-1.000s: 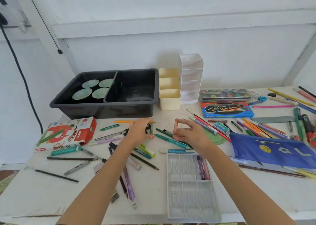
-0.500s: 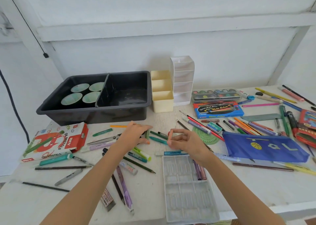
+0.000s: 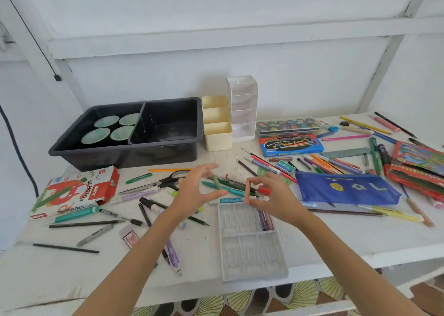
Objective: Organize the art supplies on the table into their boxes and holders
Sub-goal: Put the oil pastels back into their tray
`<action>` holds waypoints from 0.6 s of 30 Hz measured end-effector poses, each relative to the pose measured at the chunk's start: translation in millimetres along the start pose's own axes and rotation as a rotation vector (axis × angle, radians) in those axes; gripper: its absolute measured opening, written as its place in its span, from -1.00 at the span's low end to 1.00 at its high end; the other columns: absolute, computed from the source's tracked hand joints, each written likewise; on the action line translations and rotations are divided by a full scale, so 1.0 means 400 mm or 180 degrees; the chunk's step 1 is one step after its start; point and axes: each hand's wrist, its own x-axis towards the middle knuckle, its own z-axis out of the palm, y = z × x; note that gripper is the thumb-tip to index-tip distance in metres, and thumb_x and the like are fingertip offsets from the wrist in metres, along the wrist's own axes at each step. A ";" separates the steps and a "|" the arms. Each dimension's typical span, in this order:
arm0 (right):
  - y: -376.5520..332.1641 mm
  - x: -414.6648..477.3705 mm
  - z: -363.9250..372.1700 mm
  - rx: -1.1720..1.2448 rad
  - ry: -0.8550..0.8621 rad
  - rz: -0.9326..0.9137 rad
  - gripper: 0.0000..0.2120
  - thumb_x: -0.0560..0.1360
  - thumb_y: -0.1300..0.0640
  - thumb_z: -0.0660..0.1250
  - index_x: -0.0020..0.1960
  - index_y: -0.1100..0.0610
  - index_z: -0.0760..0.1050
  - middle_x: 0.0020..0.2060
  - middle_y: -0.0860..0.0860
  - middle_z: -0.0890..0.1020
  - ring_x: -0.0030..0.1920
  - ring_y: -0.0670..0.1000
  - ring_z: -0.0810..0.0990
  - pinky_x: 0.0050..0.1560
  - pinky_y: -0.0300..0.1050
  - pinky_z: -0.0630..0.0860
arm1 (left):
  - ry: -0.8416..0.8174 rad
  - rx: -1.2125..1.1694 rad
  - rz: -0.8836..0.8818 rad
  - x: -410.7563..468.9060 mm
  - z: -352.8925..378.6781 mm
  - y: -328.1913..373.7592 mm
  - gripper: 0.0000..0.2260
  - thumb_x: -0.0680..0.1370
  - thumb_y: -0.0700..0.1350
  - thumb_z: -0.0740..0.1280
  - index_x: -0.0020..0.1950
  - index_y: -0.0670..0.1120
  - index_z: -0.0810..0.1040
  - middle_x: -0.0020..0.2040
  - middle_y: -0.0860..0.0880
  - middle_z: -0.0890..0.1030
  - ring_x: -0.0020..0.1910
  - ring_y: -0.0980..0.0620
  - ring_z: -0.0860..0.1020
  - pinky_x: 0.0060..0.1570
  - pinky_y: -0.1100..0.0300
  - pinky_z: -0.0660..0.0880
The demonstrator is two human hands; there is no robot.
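Note:
My right hand (image 3: pixel 276 199) pinches a salmon-coloured oil pastel stick (image 3: pixel 248 191) upright, just above the far edge of the grey plastic pastel tray (image 3: pixel 249 265). Two purplish sticks (image 3: pixel 265 220) lie in the tray's upper right slot. My left hand (image 3: pixel 192 193) hovers left of it with its fingers spread, and a green pastel stick (image 3: pixel 217 183) is pinched between thumb and fingertip. The red and white oil pastels box (image 3: pixel 79 190) lies open at the left. Loose pens, pencils and markers cover the table around both hands.
A black divided bin (image 3: pixel 168 145) with several round paint pots stands at the back. Beside it are a cream holder (image 3: pixel 217 135) and a white holder (image 3: pixel 242 108). Scissors (image 3: pixel 156 183), watercolour sets (image 3: pixel 290 145), a blue pencil case (image 3: pixel 346 189) and a red case (image 3: pixel 418 169) lie around.
Both hands have lifted off the pile and drawn back toward the grey tray, each carrying its pastel stick. The view has shifted a little to the right.

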 end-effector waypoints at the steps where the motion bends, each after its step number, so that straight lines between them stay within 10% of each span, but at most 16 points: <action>1: 0.009 -0.011 -0.009 -0.0270 -0.0103 -0.0087 -0.52 0.34 -0.03 0.51 0.23 -0.03 0.51 0.01 -0.05 0.46 0.09 -0.02 0.38 0.14 -0.11 0.40 | -0.0096 -0.0046 0.0047 -0.017 0.014 0.019 -0.40 0.31 0.17 0.49 0.31 0.20 0.39 0.08 0.21 0.50 0.12 0.35 0.42 0.21 0.11 0.33; 4: 0.029 -0.042 -0.026 -0.0897 -0.0430 -0.0219 -0.50 0.38 -0.08 0.47 0.29 -0.08 0.46 0.06 -0.05 0.42 0.13 0.00 0.28 0.20 -0.03 0.31 | -0.0375 -0.0118 0.0199 -0.062 0.062 0.067 -0.38 0.29 0.10 0.54 0.29 0.17 0.40 0.07 0.22 0.50 0.09 0.38 0.41 0.07 0.42 0.29; 9: 0.026 -0.076 -0.028 -0.1573 -0.0597 -0.0313 -0.49 0.44 -0.11 0.38 0.36 -0.11 0.39 0.21 -0.05 0.39 0.20 0.03 0.24 0.20 0.00 0.30 | -0.0535 -0.0109 0.0154 -0.095 0.144 0.078 -0.37 0.26 0.12 0.56 0.29 0.15 0.44 0.11 0.19 0.54 0.12 0.31 0.44 0.20 0.16 0.32; 14: 0.022 -0.096 -0.010 -0.1596 -0.0610 -0.0295 -0.48 0.46 -0.11 0.34 0.40 -0.13 0.34 0.28 -0.01 0.35 0.24 0.08 0.23 0.22 0.02 0.29 | -0.0643 -0.0225 0.0113 -0.105 0.177 0.088 -0.45 0.28 -0.09 0.58 0.23 -0.03 0.49 0.11 0.13 0.56 0.06 0.46 0.43 0.04 0.57 0.28; 18: 0.034 -0.111 0.002 -0.1453 -0.0501 -0.0324 -0.46 0.49 -0.10 0.31 0.43 -0.04 0.30 0.31 -0.02 0.35 0.26 0.06 0.24 0.26 0.04 0.28 | -0.0502 -0.0182 -0.0038 -0.117 0.185 0.086 -0.56 0.31 -0.08 0.55 0.15 0.04 0.53 0.08 0.16 0.55 0.09 0.31 0.45 0.08 0.51 0.29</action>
